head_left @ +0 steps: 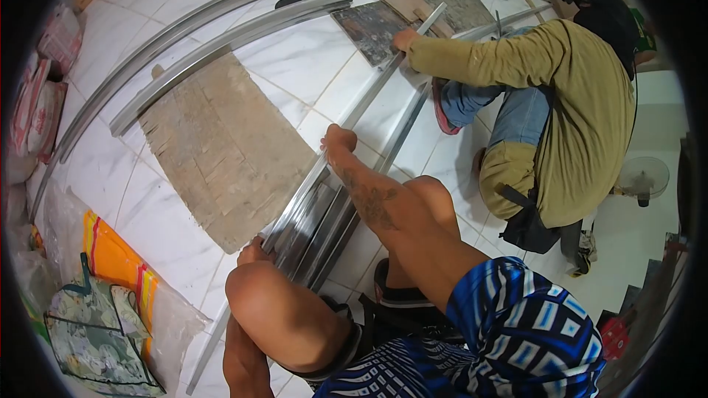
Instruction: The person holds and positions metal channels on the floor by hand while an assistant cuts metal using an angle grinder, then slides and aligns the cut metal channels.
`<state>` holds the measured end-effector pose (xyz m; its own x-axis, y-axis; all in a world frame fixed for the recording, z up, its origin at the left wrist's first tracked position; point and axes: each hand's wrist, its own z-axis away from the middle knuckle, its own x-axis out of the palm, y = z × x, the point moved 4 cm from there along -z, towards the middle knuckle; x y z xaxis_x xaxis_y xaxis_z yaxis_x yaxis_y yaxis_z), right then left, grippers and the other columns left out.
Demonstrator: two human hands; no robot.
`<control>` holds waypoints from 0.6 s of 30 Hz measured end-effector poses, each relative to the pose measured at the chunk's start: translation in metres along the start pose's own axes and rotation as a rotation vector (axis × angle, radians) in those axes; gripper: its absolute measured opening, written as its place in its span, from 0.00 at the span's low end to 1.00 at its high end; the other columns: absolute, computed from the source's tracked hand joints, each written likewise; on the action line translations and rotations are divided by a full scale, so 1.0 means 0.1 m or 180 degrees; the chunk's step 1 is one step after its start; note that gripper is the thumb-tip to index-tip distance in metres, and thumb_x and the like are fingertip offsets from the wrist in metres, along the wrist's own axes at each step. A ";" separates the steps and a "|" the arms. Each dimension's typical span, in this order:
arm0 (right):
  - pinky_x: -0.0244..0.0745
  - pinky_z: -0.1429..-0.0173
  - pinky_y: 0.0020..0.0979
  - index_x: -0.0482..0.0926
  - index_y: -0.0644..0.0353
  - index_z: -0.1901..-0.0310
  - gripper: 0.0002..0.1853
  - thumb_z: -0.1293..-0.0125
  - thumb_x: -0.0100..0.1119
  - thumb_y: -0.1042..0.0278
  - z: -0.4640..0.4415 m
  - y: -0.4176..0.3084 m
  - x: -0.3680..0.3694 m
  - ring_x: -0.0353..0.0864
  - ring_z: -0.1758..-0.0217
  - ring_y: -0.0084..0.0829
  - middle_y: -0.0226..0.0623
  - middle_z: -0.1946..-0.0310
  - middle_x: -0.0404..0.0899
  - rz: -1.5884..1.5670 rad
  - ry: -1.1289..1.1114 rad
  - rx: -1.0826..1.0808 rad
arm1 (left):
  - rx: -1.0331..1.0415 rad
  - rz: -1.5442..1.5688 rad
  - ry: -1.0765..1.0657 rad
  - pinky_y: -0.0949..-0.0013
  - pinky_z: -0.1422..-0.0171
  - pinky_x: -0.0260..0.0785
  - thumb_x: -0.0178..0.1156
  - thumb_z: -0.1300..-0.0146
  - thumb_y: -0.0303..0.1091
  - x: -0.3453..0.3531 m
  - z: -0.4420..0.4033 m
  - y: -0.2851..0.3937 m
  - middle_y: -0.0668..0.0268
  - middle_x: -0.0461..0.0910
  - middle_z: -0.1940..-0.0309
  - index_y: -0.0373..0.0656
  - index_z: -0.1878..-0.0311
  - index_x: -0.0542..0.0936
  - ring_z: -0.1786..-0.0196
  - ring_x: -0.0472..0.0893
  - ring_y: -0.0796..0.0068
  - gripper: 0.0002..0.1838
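A long, thin silvery metal channel (369, 99) runs diagonally across the floor from the lower left towards the upper right. My right hand (339, 138) is closed round it near its middle. Lower down, beside my bent knee, my left hand (254, 250) grips the same channel, its fingers partly hidden by the knee. Farther along, a co-worker's hand (403, 39) also holds the channel near its far end. Several more metal channels (333, 232) lie side by side beneath my right forearm, between my legs and the floor.
A worn plywood sheet (228, 147) lies left of my hands. Beyond it are long curved-looking metal channels (228, 51) and dark boards (369, 29). A squatting co-worker (568, 103) is at right. Plastic bags (48, 103) and a patterned bag (96, 332) line the left; a fan (643, 178) stands right.
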<state>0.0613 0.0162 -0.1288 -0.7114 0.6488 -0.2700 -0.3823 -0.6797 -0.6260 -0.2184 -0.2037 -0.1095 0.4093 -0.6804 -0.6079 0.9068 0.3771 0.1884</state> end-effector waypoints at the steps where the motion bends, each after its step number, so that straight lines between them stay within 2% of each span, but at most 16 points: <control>1: 0.73 0.80 0.33 0.76 0.77 0.60 0.13 0.39 0.52 0.72 -0.02 0.02 0.01 0.81 0.77 0.36 0.49 0.73 0.81 -0.0054 0.0009 -0.0009 | -0.0003 -0.0014 0.0005 0.50 0.45 0.76 0.66 0.44 0.52 0.00 0.01 0.00 0.52 0.84 0.52 0.55 0.40 0.75 0.48 0.83 0.49 0.29; 2: 0.73 0.80 0.33 0.76 0.78 0.60 0.13 0.39 0.52 0.72 -0.04 0.03 0.02 0.82 0.77 0.36 0.49 0.73 0.81 -0.0111 0.0017 -0.0021 | -0.0005 -0.0028 0.0014 0.50 0.45 0.76 0.66 0.44 0.51 0.00 0.01 0.01 0.52 0.84 0.52 0.55 0.40 0.75 0.48 0.83 0.49 0.29; 5: 0.76 0.77 0.33 0.78 0.73 0.69 0.09 0.42 0.55 0.72 -0.10 0.07 0.02 0.82 0.78 0.35 0.46 0.76 0.80 -0.0074 0.0130 -0.0063 | -0.0021 -0.0054 0.0067 0.50 0.45 0.76 0.66 0.45 0.51 0.01 0.00 0.01 0.51 0.84 0.52 0.55 0.40 0.75 0.48 0.83 0.49 0.29; 8: 0.76 0.77 0.33 0.78 0.73 0.69 0.09 0.42 0.55 0.72 -0.11 0.07 0.02 0.82 0.78 0.35 0.45 0.76 0.80 -0.0078 0.0170 -0.0130 | 0.0108 0.0004 0.0146 0.50 0.45 0.76 0.67 0.45 0.50 0.02 0.00 0.00 0.51 0.84 0.53 0.55 0.41 0.76 0.48 0.83 0.48 0.28; 11: 0.75 0.78 0.32 0.78 0.72 0.70 0.09 0.43 0.54 0.73 -0.07 0.05 0.02 0.81 0.80 0.35 0.45 0.77 0.80 -0.0068 0.0175 -0.0152 | 0.0053 0.0039 0.0309 0.54 0.46 0.76 0.72 0.51 0.43 -0.05 0.07 0.06 0.53 0.85 0.56 0.51 0.44 0.79 0.51 0.84 0.52 0.28; 14: 0.75 0.79 0.31 0.78 0.72 0.71 0.08 0.44 0.54 0.74 -0.05 0.03 0.01 0.81 0.81 0.34 0.45 0.78 0.80 0.0029 0.0178 -0.0137 | 0.0177 0.0041 0.0141 0.50 0.45 0.76 0.66 0.44 0.49 0.00 0.01 0.00 0.50 0.84 0.54 0.53 0.41 0.76 0.49 0.83 0.47 0.28; 18: 0.75 0.79 0.32 0.78 0.72 0.72 0.08 0.44 0.54 0.74 -0.10 0.05 0.02 0.80 0.81 0.33 0.46 0.80 0.80 0.0008 0.0157 -0.0158 | 0.0212 0.0067 0.0243 0.50 0.44 0.76 0.66 0.44 0.49 0.04 -0.02 -0.03 0.49 0.84 0.55 0.52 0.42 0.76 0.49 0.83 0.47 0.27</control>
<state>0.0634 0.0175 -0.1402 -0.6818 0.6642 -0.3066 -0.3500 -0.6643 -0.6605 -0.2196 -0.2058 -0.1140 0.4216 -0.6221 -0.6597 0.9039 0.3464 0.2510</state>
